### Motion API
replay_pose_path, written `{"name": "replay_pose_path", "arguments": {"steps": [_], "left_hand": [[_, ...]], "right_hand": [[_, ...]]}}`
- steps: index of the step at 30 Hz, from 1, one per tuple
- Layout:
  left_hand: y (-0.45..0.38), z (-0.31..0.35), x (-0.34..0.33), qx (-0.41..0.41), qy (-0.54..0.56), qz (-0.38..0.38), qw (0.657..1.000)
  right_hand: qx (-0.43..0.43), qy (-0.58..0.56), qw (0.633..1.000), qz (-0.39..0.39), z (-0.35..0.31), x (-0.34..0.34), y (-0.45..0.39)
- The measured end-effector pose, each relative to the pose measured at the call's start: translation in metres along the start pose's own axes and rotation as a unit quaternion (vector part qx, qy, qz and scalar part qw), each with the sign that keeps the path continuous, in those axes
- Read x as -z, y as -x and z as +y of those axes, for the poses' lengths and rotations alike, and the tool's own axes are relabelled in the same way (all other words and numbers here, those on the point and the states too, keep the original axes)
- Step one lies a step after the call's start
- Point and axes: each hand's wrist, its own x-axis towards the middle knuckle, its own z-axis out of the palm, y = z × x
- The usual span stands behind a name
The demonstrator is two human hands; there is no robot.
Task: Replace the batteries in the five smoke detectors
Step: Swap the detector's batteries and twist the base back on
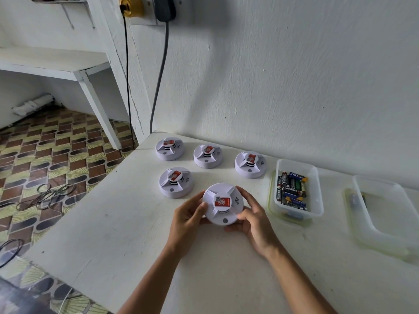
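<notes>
Head view shows both hands around one round white plastic smoke detector with a red label (222, 204), near the middle of the white painted counter (127, 225). Left hand (187, 219) curls its grip on the detector's left rim; right hand (254, 219) wraps the right rim, thumb on top. Four matching white detectors (176, 182) sit toward the back left corner. A clear plastic tub of batteries (294, 189) stands just right.

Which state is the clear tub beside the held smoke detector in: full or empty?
Partly full: the clear tub holds a loose heap of batteries, and bare floor shows at its far end.
</notes>
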Motion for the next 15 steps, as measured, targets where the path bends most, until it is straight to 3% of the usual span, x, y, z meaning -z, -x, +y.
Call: {"name": "replay_pose_path", "arguments": {"steps": [15], "left_hand": [[0.0006,-0.0002,0.0005,-0.008,-0.003,-0.007,1.0]], "right_hand": [[0.002,-0.001,1.0,0.002,0.0021,0.0007,-0.0009]]}}
